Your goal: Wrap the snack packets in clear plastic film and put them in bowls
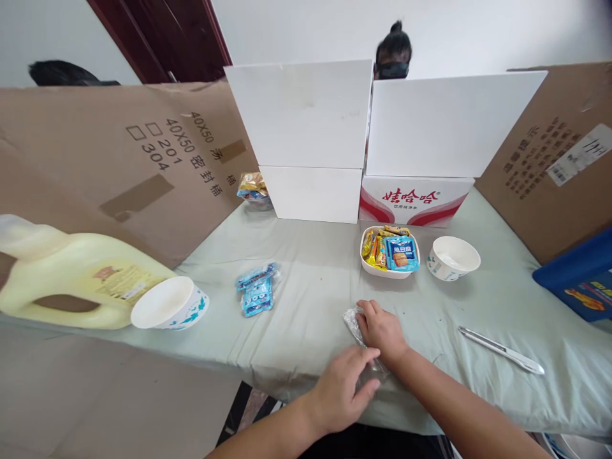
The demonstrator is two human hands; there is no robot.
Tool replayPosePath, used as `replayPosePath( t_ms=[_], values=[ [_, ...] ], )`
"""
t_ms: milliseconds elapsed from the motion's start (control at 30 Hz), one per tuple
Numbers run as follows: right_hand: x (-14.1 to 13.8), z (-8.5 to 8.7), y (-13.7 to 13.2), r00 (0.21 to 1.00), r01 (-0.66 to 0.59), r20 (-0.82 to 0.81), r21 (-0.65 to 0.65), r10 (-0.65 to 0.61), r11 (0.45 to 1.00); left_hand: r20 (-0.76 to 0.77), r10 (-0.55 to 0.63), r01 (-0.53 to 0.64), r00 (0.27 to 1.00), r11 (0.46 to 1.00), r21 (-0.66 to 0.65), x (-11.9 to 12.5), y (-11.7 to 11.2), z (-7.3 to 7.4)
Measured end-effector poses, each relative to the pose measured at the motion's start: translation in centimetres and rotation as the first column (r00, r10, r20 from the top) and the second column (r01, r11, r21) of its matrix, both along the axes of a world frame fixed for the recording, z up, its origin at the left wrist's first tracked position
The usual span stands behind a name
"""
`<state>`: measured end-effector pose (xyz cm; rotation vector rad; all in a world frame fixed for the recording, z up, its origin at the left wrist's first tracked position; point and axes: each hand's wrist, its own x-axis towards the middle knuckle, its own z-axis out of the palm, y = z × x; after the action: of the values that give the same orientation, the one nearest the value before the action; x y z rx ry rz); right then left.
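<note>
Both my hands rest near the front edge of the table on a clear plastic wrapper (352,320). My left hand (340,389) has its fingers curled over the wrapper's near end. My right hand (381,331) lies across the wrapper with its fingers pressed down on it. Only the wrapper's far corner shows; the rest is hidden under my hands. Two blue snack packets (257,289) lie to the left on the cloth.
A white tray of snack packets (390,250) and a paper bowl (452,257) stand behind my hands. A white utensil (500,349) lies at the right. A tipped paper bowl (169,303) and a yellow jug (71,280) sit at the left. Cardboard and white boxes (306,115) wall the table; a person's head shows behind them.
</note>
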<state>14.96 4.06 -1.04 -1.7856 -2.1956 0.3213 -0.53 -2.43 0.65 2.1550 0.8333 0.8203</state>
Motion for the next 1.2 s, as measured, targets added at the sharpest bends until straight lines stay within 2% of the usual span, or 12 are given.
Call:
replayPosePath(
  t_ms=[100, 167, 367, 567, 600, 667, 733, 800, 900, 967, 1067, 1200],
  values=[
    [-0.2, -0.1, -0.2, 0.997, -0.004, 0.08, 0.045, 0.0, 0.999, -0.037, 0.104, -0.091, 0.994, 0.964, 0.249, -0.2, 1.4, -0.1],
    [-0.4, 0.1, -0.3, 0.992, -0.011, 0.124, 0.07, 0.002, 0.997, -0.099, 0.147, -0.107, 0.984, 0.938, 0.331, -0.2, 2.5, -0.4],
    [0.1, 0.5, -0.1, 0.972, 0.011, 0.229, 0.165, -0.049, 0.986, -0.301, 0.285, -0.173, 0.91, 0.921, 0.349, 0.2, 4.0, -1.5],
    [4.9, 1.5, 0.5, 0.953, 0.081, 0.263, 0.26, -0.151, 0.962, -0.32, 0.281, -0.165, 0.905, 0.924, 0.345, 0.3, 3.7, -1.4],
    [5.6, 1.7, 0.1, 0.958, 0.044, 0.263, 0.27, -0.118, 0.962, -0.316, 0.281, -0.168, 0.906, 0.925, 0.34, 0.2, 3.7, -1.3],
    [6.5, 1.9, -1.7, 0.961, -0.143, 0.268, 0.284, 0.065, 0.948, -0.305, 0.28, -0.174, 0.91, 0.927, 0.332, 0.1, 3.7, -1.3],
    [6.6, 1.6, -4.4, 0.899, -0.405, 0.291, 0.276, 0.326, 0.872, -0.29, 0.274, -0.168, 0.917, 0.924, 0.343, 0.0, 3.7, -1.3],
    [6.2, 0.7, -7.6, 0.821, -0.552, 0.33, 0.253, 0.466, 0.795, -0.293, 0.243, -0.127, 0.924, 0.923, 0.364, -0.1, 3.7, -1.3],
    [5.4, -1.0, -11.8, 0.842, -0.488, 0.398, 0.276, 0.364, 0.828, -0.34, 0.161, -0.024, 0.926, 0.927, 0.374, -0.1, 3.7, -1.3],
    [5.4, -1.7, -13.4, 0.859, -0.449, 0.414, 0.325, 0.301, 0.833, -0.362, 0.122, 0.024, 0.924, 0.928, 0.373, -0.1, 3.7, -1.4],
    [5.8, -1.6, -13.8, 0.866, -0.475, 0.35, 0.346, 0.359, 0.809, -0.348, 0.076, 0.068, 0.934, 0.921, 0.383, -0.2, 3.7, -1.5],
    [6.3, 0.2, -12.3, 0.933, -0.358, 0.122, 0.421, 0.339, 0.833, -0.276, 0.028, 0.088, 0.961, 0.912, 0.4, -0.4, 3.6, -1.7]
  ],
)
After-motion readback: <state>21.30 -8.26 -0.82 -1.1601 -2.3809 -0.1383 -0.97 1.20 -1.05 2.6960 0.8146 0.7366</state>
